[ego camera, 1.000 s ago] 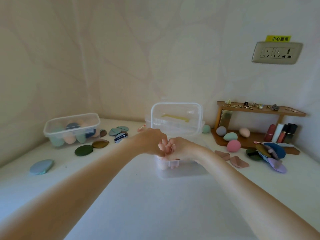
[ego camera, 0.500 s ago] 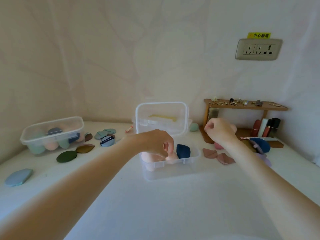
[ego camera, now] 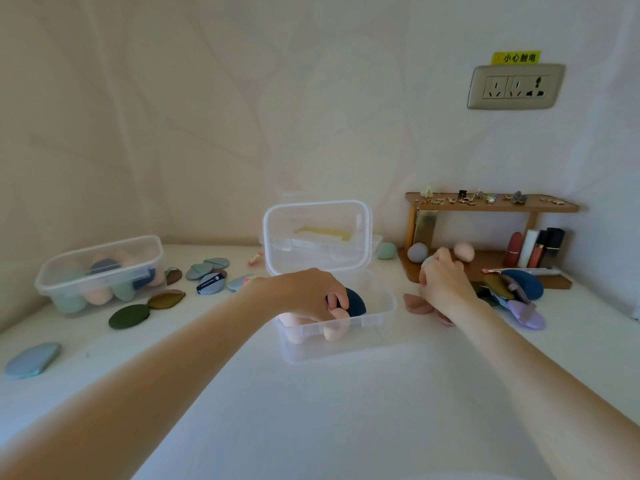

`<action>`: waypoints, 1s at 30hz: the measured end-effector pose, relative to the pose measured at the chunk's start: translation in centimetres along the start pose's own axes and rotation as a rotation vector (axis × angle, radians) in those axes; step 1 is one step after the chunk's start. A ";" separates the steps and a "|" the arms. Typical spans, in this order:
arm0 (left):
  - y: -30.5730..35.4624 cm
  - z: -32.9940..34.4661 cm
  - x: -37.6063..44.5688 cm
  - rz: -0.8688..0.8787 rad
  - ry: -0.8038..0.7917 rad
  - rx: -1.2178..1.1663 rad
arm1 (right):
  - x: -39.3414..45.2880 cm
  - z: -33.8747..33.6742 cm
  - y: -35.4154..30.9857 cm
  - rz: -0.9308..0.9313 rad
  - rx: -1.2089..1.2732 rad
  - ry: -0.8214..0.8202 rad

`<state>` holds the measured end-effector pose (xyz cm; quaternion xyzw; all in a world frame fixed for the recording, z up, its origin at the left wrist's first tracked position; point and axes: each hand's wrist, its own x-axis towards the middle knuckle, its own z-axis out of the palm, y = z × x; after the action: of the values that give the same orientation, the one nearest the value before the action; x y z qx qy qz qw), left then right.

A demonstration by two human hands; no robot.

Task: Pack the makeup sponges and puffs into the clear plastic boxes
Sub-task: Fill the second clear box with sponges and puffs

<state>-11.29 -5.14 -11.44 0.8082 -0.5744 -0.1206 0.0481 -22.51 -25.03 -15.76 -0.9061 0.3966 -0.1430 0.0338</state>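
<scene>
Pink sponges (ego camera: 311, 322) sit in the open box (ego camera: 381, 315), and the left hand (ego camera: 308, 294) curls on them, pressing them down. The right hand (ego camera: 445, 282) pinches a pale sponge (ego camera: 426, 260) by the shelf (ego camera: 485, 271). She should lift it gently, then tuck it beside the blue puff (ego camera: 355, 301).

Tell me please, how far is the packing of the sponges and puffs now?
Roughly midway. Done: the closed clear plastic box at left holds many sponges. In hand: the left hand arranges pink sponges in the open clear box; the right hand curls around a pale sponge at the wooden shelf. Left: loose flat puffs and shelf sponges.
</scene>
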 end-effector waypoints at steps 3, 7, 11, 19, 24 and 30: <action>-0.1 0.1 0.4 -0.007 -0.013 0.035 | -0.3 -1.4 -0.8 -0.094 0.131 0.201; -0.3 0.6 0.7 -0.034 -0.051 0.089 | -0.8 -4.4 -3.1 -0.208 0.415 0.350; -0.7 1.1 1.1 -0.032 -0.034 0.136 | -2.0 -6.6 -6.1 -0.458 0.417 -0.062; -0.6 1.0 -0.3 -0.037 0.016 0.169 | -2.9 -4.7 -10.2 -0.552 -0.107 -0.572; -0.9 1.1 -0.3 -0.046 0.000 0.150 | -2.9 -4.9 -10.8 -0.467 -0.185 -0.627; -0.8 0.9 0.1 -0.067 0.016 0.115 | -3.3 -5.6 -10.5 -0.429 -0.153 -0.519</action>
<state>-10.75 -4.92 -12.52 0.8292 -0.5528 -0.0826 0.0020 -18.79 -15.13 -9.37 -0.9750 0.1848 0.1184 0.0348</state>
